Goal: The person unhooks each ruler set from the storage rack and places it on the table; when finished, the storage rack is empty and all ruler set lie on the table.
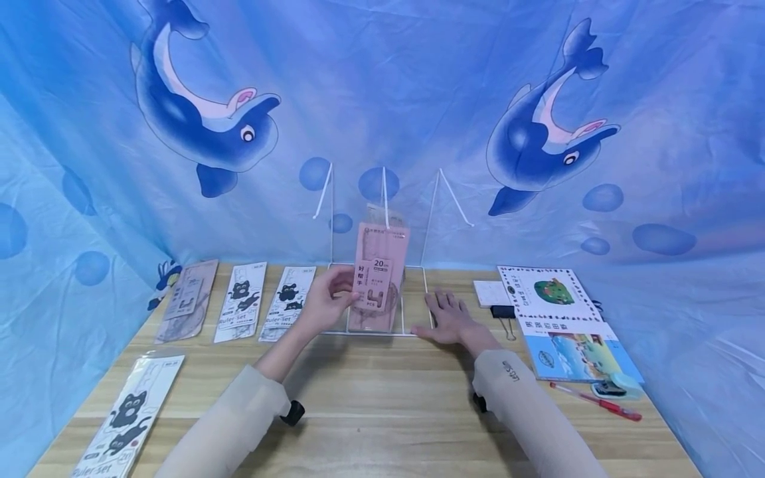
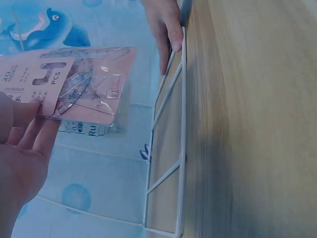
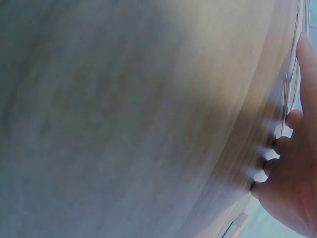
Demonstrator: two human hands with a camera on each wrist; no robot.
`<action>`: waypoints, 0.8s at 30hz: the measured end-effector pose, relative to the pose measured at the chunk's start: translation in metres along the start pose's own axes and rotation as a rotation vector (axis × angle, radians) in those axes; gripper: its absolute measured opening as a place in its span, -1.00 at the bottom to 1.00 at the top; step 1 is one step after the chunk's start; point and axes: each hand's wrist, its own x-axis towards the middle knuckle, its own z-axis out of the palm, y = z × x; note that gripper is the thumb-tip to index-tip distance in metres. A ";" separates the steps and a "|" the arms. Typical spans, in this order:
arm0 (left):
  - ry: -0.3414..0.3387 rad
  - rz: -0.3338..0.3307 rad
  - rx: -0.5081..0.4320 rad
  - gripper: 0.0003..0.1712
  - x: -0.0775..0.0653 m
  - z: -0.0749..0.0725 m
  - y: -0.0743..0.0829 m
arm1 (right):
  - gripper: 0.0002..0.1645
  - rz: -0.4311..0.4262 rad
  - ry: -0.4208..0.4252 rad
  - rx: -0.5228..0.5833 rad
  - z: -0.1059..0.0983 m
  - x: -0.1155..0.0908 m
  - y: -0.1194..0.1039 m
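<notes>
My left hand [image 1: 330,296] pinches the left edge of a pink ruler set pack [image 1: 382,275], thumb in front. The pack is upright at the middle hook of a white wire display rack [image 1: 431,219], with another clear pack partly hidden behind it. In the left wrist view, clear rulers [image 2: 79,89] show through the pack's plastic. My right hand [image 1: 451,320] lies with fingers spread at the right front corner of the rack's base, thumb at the front wire. In the right wrist view its fingertips [image 3: 282,145] point down toward the wooden table.
Ruler packs with black cats [image 1: 240,302] and a pink pack [image 1: 190,302] lie left; another cat pack [image 1: 131,418] lies nearer. At right are booklets [image 1: 552,299], a black binder clip [image 1: 503,312], a red pen [image 1: 597,401] and a stapler [image 1: 618,386]. A blue dolphin curtain [image 1: 382,99] hangs behind.
</notes>
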 end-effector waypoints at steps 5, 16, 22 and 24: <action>-0.015 -0.015 0.014 -0.47 -0.010 -0.005 0.009 | 0.20 0.003 0.000 -0.011 -0.001 0.000 -0.001; 0.010 0.012 -0.017 -0.44 -0.030 -0.027 0.048 | 0.21 -0.003 -0.006 -0.012 0.000 0.001 0.001; 0.006 -0.026 0.067 -0.32 -0.051 -0.073 0.050 | 0.23 -0.004 -0.013 -0.011 0.000 0.000 0.003; -0.019 -0.064 0.099 -0.27 -0.063 -0.092 0.045 | 0.23 -0.002 -0.017 -0.012 0.000 0.000 0.003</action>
